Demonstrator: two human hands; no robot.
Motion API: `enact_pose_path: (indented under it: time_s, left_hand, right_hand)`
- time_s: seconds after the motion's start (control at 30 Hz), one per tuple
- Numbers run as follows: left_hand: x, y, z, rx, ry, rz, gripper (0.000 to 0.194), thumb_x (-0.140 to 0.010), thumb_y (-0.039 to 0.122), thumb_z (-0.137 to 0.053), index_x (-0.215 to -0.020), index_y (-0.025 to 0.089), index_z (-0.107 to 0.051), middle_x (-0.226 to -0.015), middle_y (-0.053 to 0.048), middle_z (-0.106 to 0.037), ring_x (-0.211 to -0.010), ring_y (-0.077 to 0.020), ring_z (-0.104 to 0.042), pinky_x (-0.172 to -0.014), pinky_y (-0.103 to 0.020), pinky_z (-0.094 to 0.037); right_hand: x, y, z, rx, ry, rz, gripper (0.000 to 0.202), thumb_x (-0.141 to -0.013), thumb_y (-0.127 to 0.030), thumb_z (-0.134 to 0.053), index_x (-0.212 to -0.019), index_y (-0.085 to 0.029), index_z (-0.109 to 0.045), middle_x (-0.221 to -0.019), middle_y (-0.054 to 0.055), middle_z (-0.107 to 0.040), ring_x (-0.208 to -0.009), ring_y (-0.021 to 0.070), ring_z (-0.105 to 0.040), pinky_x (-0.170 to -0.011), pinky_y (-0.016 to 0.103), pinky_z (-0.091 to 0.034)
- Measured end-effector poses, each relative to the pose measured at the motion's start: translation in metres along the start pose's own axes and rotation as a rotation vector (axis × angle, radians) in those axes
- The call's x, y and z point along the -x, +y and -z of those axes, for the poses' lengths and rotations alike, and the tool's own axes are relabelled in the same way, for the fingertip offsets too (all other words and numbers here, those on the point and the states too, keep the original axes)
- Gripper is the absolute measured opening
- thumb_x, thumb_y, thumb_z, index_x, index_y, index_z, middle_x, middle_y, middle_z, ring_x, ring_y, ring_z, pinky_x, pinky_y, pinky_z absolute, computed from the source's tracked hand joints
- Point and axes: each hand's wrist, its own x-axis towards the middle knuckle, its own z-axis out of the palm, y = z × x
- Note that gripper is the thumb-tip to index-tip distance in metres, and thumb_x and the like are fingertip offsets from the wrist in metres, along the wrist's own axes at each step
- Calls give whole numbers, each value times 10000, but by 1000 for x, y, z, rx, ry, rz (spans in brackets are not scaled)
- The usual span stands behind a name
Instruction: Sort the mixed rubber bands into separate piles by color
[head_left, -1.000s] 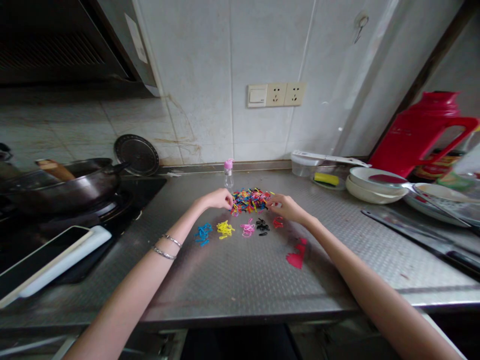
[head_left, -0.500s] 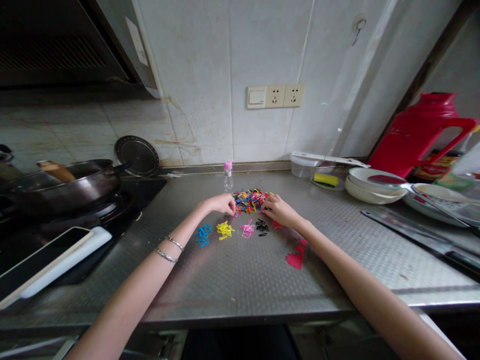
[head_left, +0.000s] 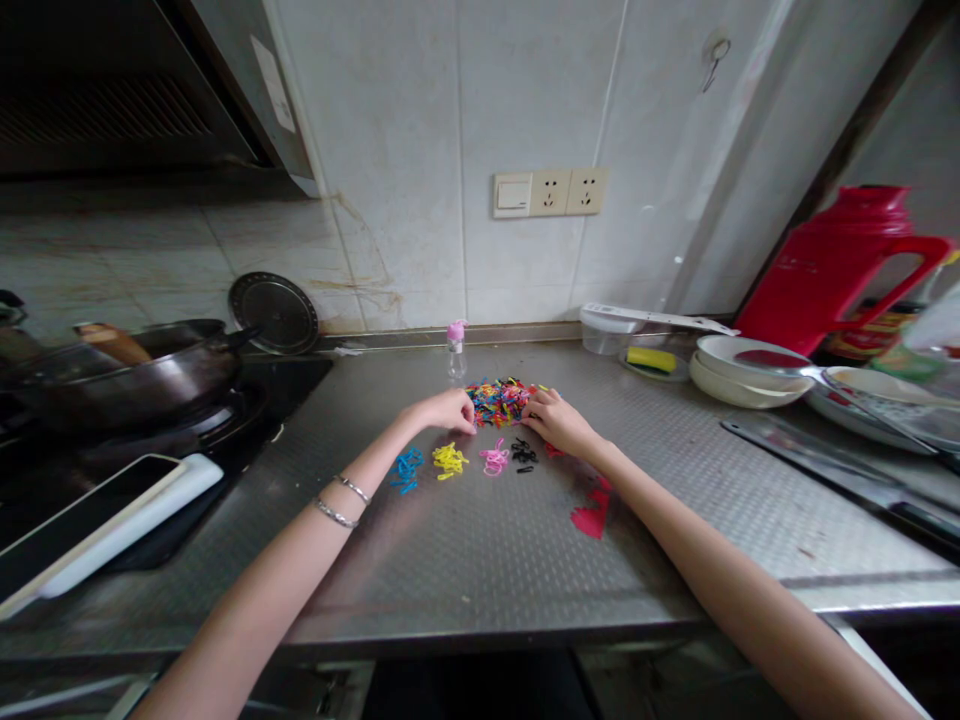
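A heap of small mixed-colour clips (head_left: pixel 501 400) lies on the metal counter (head_left: pixel 465 560). At its left edge is my left hand (head_left: pixel 454 411), fingers pinched together on something I cannot make out. My right hand (head_left: pixel 547 414) touches the heap's right edge with bent fingers; what its fingertips hold, if anything, is hidden. Nearer to me lie separate small piles: blue (head_left: pixel 406 469), yellow (head_left: pixel 448 460), pink (head_left: pixel 495 458) and black (head_left: pixel 523 453). A few red clips (head_left: pixel 553 450) show beside my right wrist.
A small pink-capped bottle (head_left: pixel 456 352) stands behind the heap. Left are a phone (head_left: pixel 90 510) and a pan (head_left: pixel 150 370). A red heart-shaped piece (head_left: pixel 591 512) lies below my right forearm. Right are bowls (head_left: pixel 742 375), a knife (head_left: pixel 832 470) and a red flask (head_left: pixel 840 270).
My left hand has shifted slightly right and toward me at the heap's edge. My right hand has moved very slightly left. The separate piles look the same.
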Motion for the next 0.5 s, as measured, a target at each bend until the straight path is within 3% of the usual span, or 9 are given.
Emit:
enact_pose_path:
  time_s: [0.5]
  left_hand:
    - [2, 6, 1, 2, 11, 8, 98, -598, 148, -595, -671, 124, -656, -571, 2, -585, -520, -89, -485, -490, -184, -319]
  right_hand:
    - [0, 3, 9, -110, 89, 56, 184, -830, -264, -465, -792, -197, -632, -823, 64, -553, -827, 176, -486, -789, 306, -374]
